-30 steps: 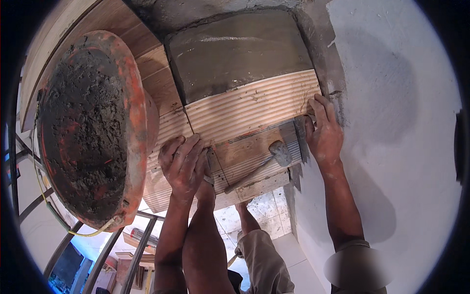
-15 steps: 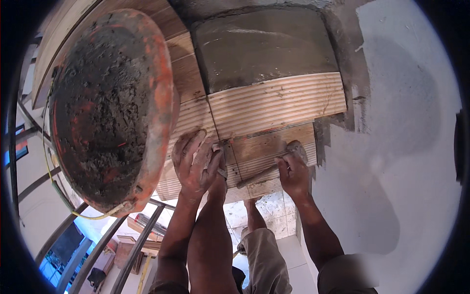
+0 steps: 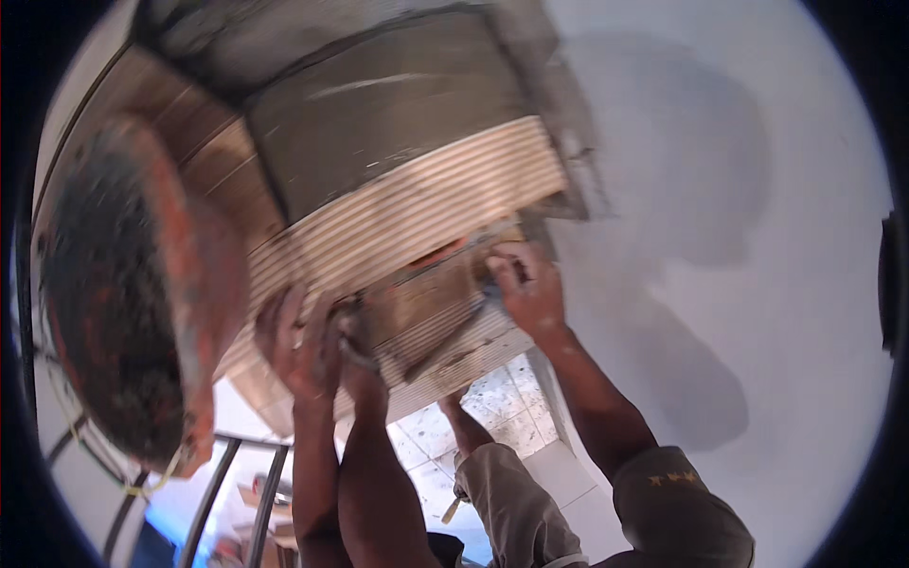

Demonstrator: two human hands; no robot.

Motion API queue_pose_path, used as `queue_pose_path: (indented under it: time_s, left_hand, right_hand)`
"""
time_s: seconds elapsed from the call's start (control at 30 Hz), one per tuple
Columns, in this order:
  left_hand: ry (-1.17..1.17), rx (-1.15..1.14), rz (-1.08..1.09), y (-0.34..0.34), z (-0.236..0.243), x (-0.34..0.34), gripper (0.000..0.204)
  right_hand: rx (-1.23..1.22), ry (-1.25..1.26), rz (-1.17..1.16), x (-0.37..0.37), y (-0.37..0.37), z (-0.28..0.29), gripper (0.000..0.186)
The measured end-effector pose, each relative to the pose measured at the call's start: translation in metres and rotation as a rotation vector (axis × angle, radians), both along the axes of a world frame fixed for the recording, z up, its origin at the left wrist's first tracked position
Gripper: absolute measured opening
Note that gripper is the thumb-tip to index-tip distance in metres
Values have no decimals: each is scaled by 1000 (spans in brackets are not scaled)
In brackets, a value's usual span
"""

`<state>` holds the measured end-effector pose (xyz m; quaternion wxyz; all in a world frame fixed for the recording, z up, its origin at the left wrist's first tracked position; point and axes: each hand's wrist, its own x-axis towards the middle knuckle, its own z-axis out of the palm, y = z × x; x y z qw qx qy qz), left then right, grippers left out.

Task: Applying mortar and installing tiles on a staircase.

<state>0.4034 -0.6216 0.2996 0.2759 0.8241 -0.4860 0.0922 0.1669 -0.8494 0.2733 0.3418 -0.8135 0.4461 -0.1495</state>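
Note:
My left hand [image 3: 301, 346] rests, fingers spread, against the ridged, wood-look stair tile [image 3: 407, 204], beside my left foot [image 3: 358, 346] on the step below. It holds nothing that I can see. My right hand [image 3: 525, 289] is curled at the right end of that step, under the ridged tile's front edge. Something greyish shows beneath its fingers, too blurred to name. A thin dark strip [image 3: 440, 346] slants down-left from it; whether the hand holds it I cannot tell. Behind the ridged tile lies a smooth bed of wet grey mortar [image 3: 388, 104].
An orange tub [image 3: 208, 256] of dark mortar stands at the left, above a metal railing [image 3: 222, 492]. A white wall [image 3: 682, 284] rises at the right. Lower down, my other foot [image 3: 454, 398] stands on a speckled tiled floor [image 3: 502, 407].
The view has swung, shifting the scene leftward and tilting it. My right hand has moved up closer to the ridged tile's front edge. An orange patch now shows under that edge.

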Motion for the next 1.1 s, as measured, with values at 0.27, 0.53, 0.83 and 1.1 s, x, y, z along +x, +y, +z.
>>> queue_pose_path:
  time_s: [0.27,0.53,0.83,1.1]
  left_hand:
    - [-11,-26,-39,-12,-1,-4,27]
    - [-13,-42,-5,-8,-5,-3,29]
    - [-8,-30,-4,-10,-4,-2,24]
    - [-5,-41,4,-9,-6,-2,21]
  right_hand:
    - [67,-109,-170,-3,-15,9,20]
    - [764,-527,-525,22,-35,27,24]
    - [765,-449,-468,-5,-11,5,27]
    - [529,-624,-490,30,-15,33,77]
